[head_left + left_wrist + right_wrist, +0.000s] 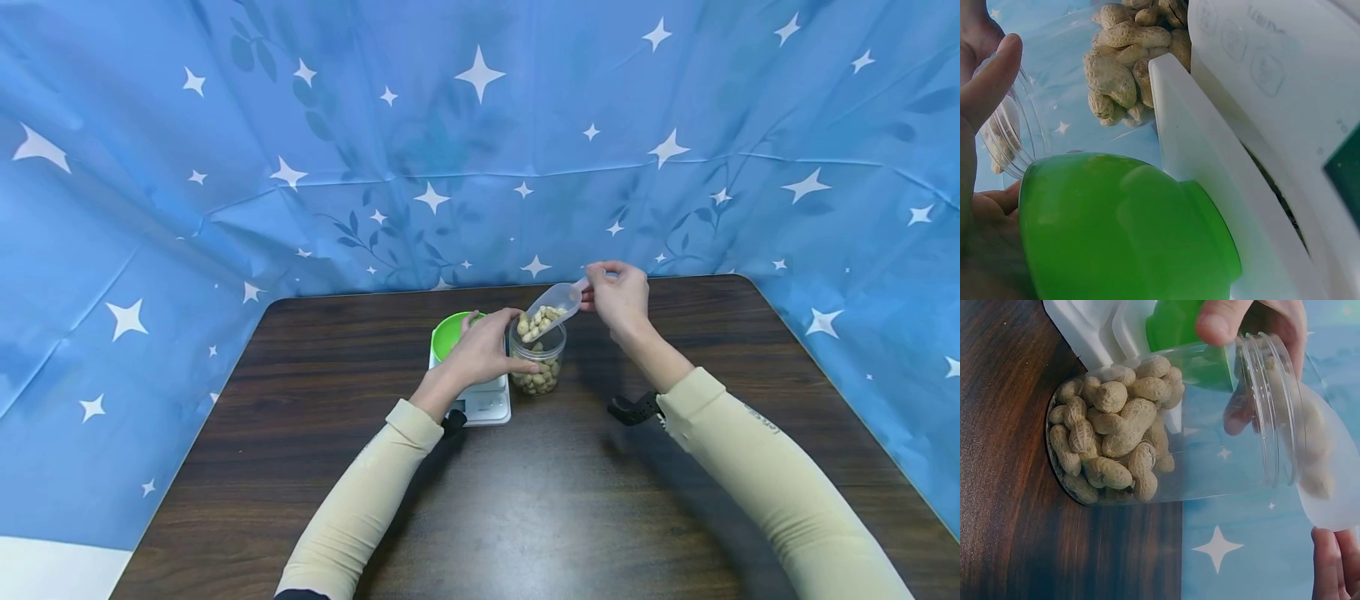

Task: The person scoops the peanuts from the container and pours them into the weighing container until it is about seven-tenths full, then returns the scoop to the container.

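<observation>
A clear plastic jar (pixel 537 364) partly filled with peanuts in their shells (pixel 1110 444) stands on the dark wooden table (pixel 525 500). My left hand (pixel 487 346) grips the jar near its rim (pixel 1272 406). My right hand (pixel 618 296) pinches the handle of a translucent scoop (pixel 551 307) that holds peanuts and tilts over the jar's mouth. Left of the jar sits a white kitchen scale (pixel 487 404) with a green bowl (pixel 450 332) on it. The bowl (pixel 1122 231) fills the lower left wrist view, beside the scale (pixel 1260 125).
A blue star-patterned cloth (pixel 480 142) hangs behind and around the table. Small black wrist mounts (pixel 633 408) show at both sleeves. The table's near half is bare wood.
</observation>
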A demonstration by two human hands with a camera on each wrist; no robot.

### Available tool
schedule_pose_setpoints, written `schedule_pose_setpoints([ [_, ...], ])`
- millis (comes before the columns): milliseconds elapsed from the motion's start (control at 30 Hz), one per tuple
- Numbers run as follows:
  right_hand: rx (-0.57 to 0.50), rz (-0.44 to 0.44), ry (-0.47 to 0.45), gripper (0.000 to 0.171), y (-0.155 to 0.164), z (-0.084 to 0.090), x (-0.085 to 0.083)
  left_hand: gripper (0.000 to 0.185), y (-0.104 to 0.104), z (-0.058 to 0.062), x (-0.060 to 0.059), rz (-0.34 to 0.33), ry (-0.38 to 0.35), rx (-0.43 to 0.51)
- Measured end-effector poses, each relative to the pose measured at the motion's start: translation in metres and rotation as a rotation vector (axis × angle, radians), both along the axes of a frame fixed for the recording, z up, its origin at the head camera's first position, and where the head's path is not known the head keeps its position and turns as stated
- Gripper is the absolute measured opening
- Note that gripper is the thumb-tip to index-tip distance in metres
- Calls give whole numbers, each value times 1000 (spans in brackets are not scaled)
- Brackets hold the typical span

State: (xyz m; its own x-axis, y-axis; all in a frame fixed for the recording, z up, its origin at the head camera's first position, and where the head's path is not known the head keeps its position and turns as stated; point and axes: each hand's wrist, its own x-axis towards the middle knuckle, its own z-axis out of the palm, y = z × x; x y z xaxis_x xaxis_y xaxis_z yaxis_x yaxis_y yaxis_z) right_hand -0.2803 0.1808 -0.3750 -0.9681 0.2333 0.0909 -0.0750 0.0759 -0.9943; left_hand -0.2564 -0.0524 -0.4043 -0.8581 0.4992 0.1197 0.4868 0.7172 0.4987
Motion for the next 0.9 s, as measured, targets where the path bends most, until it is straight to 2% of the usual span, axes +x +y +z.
schedule_pose_setpoints([
  [400, -45, -4, -22, 39, 3, 1, 0, 100, -10, -1, 4, 21, -6, 19],
  [700, -114, 7, -2, 38, -4, 5, -1, 98, -32, 4, 7, 76, -16, 51],
  [900, -122, 28, 1, 38, -13, 7, -2, 96, -49, 5, 10, 112, -33, 66],
])
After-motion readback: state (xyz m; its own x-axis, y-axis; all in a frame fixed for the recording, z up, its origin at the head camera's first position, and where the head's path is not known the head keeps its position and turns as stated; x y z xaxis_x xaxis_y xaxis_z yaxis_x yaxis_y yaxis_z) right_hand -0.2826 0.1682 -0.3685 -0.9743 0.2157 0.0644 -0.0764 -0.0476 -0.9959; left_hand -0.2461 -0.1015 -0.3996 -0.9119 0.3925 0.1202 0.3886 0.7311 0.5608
